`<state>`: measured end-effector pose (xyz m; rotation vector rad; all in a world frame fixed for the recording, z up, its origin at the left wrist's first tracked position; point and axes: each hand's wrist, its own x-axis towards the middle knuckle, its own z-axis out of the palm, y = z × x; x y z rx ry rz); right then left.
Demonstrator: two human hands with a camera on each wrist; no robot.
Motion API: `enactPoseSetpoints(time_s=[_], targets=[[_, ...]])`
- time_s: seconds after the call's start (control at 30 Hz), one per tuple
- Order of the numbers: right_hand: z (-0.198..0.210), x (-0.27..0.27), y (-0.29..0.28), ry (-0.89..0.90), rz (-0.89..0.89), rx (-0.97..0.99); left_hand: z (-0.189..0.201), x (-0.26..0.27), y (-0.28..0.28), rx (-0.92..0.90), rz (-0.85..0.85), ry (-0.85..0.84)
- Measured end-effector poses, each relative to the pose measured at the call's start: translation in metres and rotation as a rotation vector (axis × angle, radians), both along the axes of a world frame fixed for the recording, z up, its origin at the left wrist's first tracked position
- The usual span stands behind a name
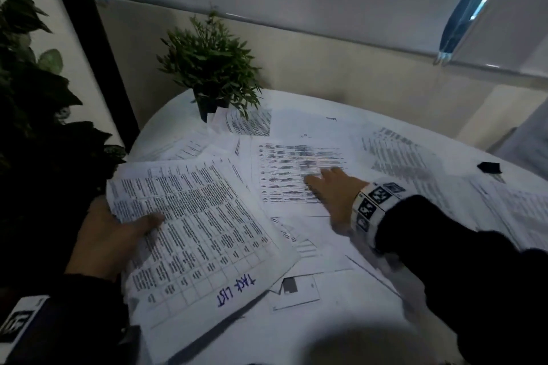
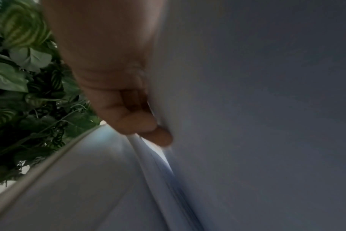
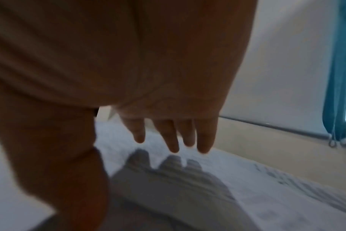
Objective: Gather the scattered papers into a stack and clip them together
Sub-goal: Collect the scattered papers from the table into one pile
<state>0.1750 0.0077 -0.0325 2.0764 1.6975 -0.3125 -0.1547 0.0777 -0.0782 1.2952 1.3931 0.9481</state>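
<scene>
My left hand (image 1: 118, 234) grips a sheaf of printed papers (image 1: 195, 225) at its left edge, thumb on top; the top sheet is a table with "TASK LIST" in blue ink. In the left wrist view the fingers (image 2: 132, 118) curl under the sheaf's blank underside (image 2: 247, 109). My right hand (image 1: 329, 187) is spread open just over a loose printed sheet (image 1: 296, 169) in the table's middle. Its straight fingers (image 3: 172, 137) hover above the sheet (image 3: 247, 179) and cast a shadow on it. More sheets lie scattered around. A black binder clip (image 1: 489, 167) lies at the far right.
A small potted plant (image 1: 210, 68) stands at the back of the round white table (image 1: 166, 124), on the edge of some sheets. Large leafy plants (image 1: 26, 98) and a black post (image 1: 89, 38) crowd the left side. A wall and window blind run behind.
</scene>
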Motion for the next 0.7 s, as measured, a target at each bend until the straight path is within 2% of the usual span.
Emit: enactPoseSetpoints(time_s=[0.07,0.17,0.3,0.4,0.5,0.6,0.7], targets=[[-0.006,0.006,-0.01,-0.035,-0.017,-0.148,-0.004,0.002,0.004,-0.052,0.058,-0.056],[-0.012,0.009,-0.007,-0.033,-0.021,-0.125,-0.005,0.008,0.002,-0.014,0.142,-0.068],[-0.014,0.007,-0.009,-0.095,0.01,0.105,-0.004,0.008,-0.003,0.175,0.104,-0.025],[0.009,0.006,-0.014,-0.044,-0.193,0.425,-0.008,0.003,-0.001,0.219,0.08,0.006],[0.04,-0.005,-0.012,0.052,-0.311,0.543,-0.007,0.006,-0.003,0.176,0.085,-0.075],[0.053,-0.062,-0.013,0.133,-0.153,0.566,0.003,0.014,-0.007,0.106,0.116,-0.198],[0.034,-0.142,-0.017,0.265,0.134,0.446,0.014,0.023,-0.018,-0.085,-0.017,-0.506]])
